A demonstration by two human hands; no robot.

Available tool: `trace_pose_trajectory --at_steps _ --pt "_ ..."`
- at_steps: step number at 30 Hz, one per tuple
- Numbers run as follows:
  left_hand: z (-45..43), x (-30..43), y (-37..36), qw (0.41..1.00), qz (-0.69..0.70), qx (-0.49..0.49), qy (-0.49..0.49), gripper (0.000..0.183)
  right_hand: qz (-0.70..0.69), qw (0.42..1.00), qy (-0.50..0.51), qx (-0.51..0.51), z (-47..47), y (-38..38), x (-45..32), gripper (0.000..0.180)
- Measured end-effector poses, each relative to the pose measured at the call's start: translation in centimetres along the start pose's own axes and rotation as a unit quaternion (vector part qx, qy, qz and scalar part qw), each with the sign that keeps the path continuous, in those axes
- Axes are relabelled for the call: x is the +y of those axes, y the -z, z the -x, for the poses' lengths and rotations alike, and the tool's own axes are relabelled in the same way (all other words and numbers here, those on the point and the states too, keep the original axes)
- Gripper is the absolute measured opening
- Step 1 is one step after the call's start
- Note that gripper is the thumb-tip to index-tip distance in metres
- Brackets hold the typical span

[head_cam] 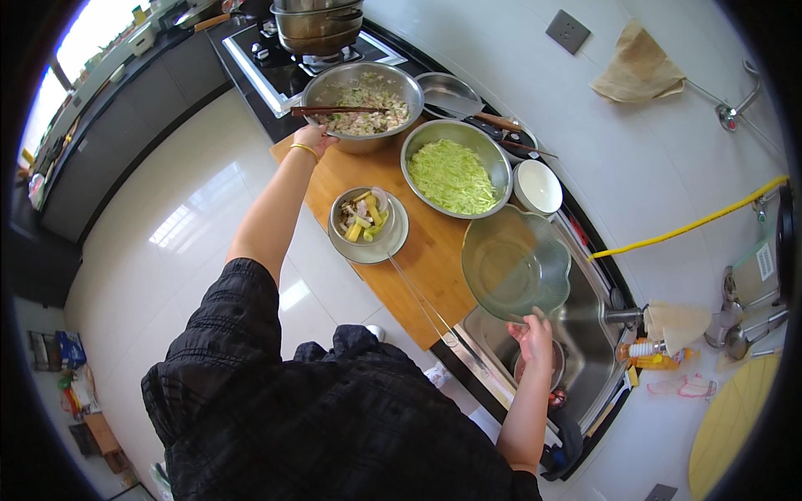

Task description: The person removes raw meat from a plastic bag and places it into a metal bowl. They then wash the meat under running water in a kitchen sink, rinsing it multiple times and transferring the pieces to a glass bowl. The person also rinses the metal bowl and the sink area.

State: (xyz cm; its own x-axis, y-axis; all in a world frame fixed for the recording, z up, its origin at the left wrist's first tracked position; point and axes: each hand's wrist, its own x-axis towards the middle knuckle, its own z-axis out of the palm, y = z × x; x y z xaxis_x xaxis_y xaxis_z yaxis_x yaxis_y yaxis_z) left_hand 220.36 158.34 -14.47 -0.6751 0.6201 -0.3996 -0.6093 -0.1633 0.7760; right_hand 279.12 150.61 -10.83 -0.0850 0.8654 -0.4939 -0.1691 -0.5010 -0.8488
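Note:
My left hand grips the near rim of a large stainless steel bowl of chopped, mince-like filling. Brown chopsticks lie across that bowl. Beside it, a second steel bowl contains shredded pale-green vegetable. With its fingers at the near rim, my right hand holds a clear, wavy-edged glass bowl with nothing visible inside. The glass bowl overlaps the wooden board's corner and the sink. Nearer me, a wire-handled strainer with ginger, onion slices and spices rests on a plate.
The wooden board reaches from the gas hob to the steel sink. A stacked pot stands on the hob. Along the wall are a knife, a steel basin and white bowls. A yellow hose hangs nearby.

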Motion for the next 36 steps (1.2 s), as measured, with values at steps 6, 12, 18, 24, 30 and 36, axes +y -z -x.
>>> trace_pose_trajectory --at_steps 6,12,18,24,30,36 --pt "-4.6 0.5 0.1 0.998 0.032 0.057 0.008 0.01 -0.001 0.999 -0.016 -0.035 -1.0 -2.0 0.5 0.029" --pt "-2.4 0.8 -0.8 0.998 0.057 -0.01 0.03 0.012 -0.035 0.997 -0.046 -0.045 -2.5 -3.6 0.7 0.02" --pt "4.4 3.0 0.0 0.995 0.011 -0.064 0.076 0.015 -0.045 0.994 -0.043 -0.089 -2.6 -3.6 0.5 0.029" --pt "24.5 3.4 -5.6 0.965 0.025 -0.26 -0.014 0.01 -0.044 0.994 -0.03 -0.098 -0.7 2.5 2.6 0.042" --pt "42.8 -4.5 -8.9 0.894 0.021 -0.442 0.066 0.012 -0.022 0.997 -0.042 0.063 -0.8 18.4 7.3 0.028" --pt "48.2 -27.0 -15.8 0.786 -0.234 -0.458 0.343 0.021 0.228 0.955 -0.056 0.181 -5.2 31.9 12.2 0.043"
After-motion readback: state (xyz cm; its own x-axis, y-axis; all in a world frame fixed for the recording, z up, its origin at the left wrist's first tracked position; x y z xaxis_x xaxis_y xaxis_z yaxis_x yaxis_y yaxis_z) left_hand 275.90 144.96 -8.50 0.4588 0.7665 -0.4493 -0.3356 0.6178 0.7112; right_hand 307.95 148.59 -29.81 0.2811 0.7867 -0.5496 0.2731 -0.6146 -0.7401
